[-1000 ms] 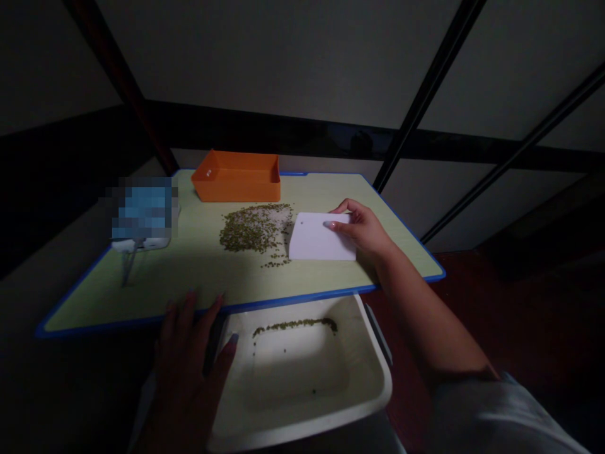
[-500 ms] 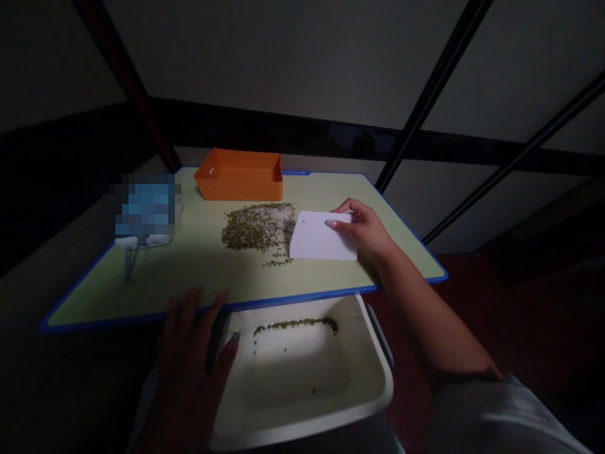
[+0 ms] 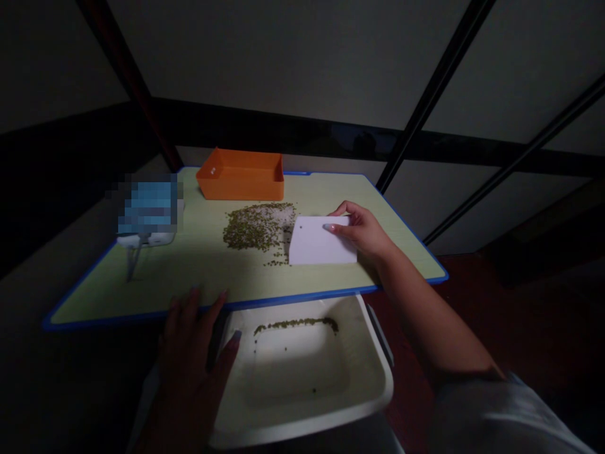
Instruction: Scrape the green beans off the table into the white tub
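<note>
A pale green worktop [image 3: 189, 271] with a blue edge fills the middle of the view, and a white plastic tray [image 3: 378, 384] sits just below its near edge, partly under it. An orange plastic tray [image 3: 240, 183] stands at the far edge, and a pixelated blue object [image 3: 150, 208] on a white base sits at the left. Between them and the person lies a loose pile of green mung beans [image 3: 258, 227], with a few strays below it. A thin line of beans [image 3: 295, 325] also lies along the far inner side of the white tray, with single beans dotted on its floor.

A white plastic scraper [image 3: 312, 243] lies flat on the worktop, its left edge just beside the pile. The right hand [image 3: 363, 232] holds the scraper's right side, its fingers [image 3: 338, 227] closed narrowly over the top. The left hand [image 3: 189, 372] is in deep shadow at the worktop's near edge, its fingers [image 3: 191, 302] spread and its thumb over the white tray's rim; it seems to touch the rim, but the dark view leaves any grip unclear.
</note>
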Action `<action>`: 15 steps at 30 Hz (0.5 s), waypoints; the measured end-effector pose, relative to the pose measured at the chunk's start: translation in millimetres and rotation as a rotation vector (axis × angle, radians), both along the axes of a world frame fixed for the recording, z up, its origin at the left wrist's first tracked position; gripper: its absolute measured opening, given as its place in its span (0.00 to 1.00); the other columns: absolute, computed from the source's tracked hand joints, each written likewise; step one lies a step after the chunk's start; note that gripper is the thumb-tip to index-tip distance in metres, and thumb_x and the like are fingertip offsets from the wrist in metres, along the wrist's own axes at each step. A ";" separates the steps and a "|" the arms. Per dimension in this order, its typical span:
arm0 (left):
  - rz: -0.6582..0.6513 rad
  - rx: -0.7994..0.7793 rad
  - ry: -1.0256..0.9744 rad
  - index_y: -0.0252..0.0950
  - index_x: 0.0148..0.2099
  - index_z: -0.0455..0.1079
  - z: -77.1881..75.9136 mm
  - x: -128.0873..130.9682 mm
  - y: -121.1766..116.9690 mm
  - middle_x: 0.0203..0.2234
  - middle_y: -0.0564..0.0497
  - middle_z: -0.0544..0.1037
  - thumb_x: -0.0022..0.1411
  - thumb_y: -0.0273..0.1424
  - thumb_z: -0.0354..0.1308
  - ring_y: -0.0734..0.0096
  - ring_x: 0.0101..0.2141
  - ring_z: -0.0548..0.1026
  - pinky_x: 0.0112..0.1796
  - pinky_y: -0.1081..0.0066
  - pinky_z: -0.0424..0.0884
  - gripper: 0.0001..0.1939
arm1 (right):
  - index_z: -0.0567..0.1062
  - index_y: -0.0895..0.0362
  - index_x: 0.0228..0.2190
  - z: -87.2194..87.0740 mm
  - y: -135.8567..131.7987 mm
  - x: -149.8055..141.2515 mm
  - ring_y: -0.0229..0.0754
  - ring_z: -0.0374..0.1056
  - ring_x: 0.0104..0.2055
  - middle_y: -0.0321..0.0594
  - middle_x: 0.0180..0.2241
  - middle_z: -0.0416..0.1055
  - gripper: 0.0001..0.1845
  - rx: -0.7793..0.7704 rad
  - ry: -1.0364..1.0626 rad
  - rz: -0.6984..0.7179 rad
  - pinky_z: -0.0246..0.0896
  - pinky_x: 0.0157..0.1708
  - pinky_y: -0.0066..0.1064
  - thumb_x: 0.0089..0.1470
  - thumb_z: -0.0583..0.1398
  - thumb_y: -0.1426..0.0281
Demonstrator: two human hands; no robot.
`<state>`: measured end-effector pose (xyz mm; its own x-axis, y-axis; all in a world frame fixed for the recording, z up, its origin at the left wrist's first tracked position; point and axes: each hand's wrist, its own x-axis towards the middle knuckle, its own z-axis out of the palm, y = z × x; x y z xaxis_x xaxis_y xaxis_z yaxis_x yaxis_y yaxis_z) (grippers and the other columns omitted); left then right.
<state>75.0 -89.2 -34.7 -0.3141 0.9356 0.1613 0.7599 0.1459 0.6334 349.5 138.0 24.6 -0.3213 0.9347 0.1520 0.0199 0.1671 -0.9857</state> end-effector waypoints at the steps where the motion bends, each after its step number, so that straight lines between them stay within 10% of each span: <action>1: -0.001 -0.007 0.002 0.44 0.69 0.62 0.8 0.0 0.2 0.77 0.43 0.49 0.69 0.56 0.41 0.50 0.77 0.35 0.74 0.32 0.40 0.35 | 0.71 0.52 0.29 -0.1 -0.1 0.2 0.37 0.69 0.24 0.33 0.27 0.77 0.27 -0.002 0.002 0.007 0.62 0.21 0.27 0.33 0.79 0.61; 15: -0.023 0.062 -0.004 0.58 0.69 0.58 -13.3 -5.8 -2.3 0.77 0.54 0.47 0.71 0.51 0.45 0.57 0.77 0.35 0.76 0.36 0.37 0.27 | 0.70 0.54 0.30 -2.3 -6.0 -2.9 0.36 0.69 0.24 0.32 0.25 0.75 0.26 -0.029 -0.022 0.168 0.64 0.24 0.27 0.37 0.78 0.59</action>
